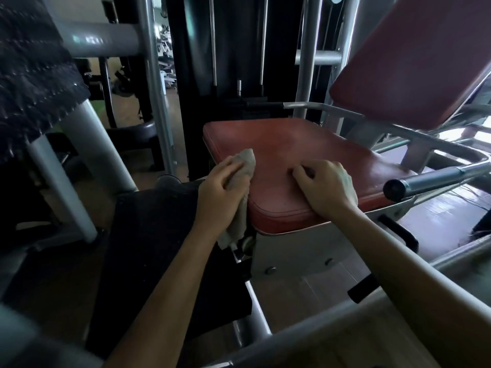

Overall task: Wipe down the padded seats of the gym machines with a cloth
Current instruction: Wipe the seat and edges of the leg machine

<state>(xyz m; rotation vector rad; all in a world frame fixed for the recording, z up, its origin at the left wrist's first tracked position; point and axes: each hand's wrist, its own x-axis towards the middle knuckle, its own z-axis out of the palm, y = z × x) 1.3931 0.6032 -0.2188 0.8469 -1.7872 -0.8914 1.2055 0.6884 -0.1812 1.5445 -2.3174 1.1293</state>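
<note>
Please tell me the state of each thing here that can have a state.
Seat pad, level, red cover.
Cloth, bunched, gripped by the left hand at the seat pad's left edge.
Right hand, fingers curled, resting on the seat pad, holding nothing.
Backrest pad, tilted back, untouched.

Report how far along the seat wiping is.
Done: no wiped patch shows clearly. In hand: the left hand grips a crumpled beige cloth at the left edge of the flat red padded seat; the right hand rests on it, fingers curled. Left: that seat's top, probably the red padded backrest.
</note>
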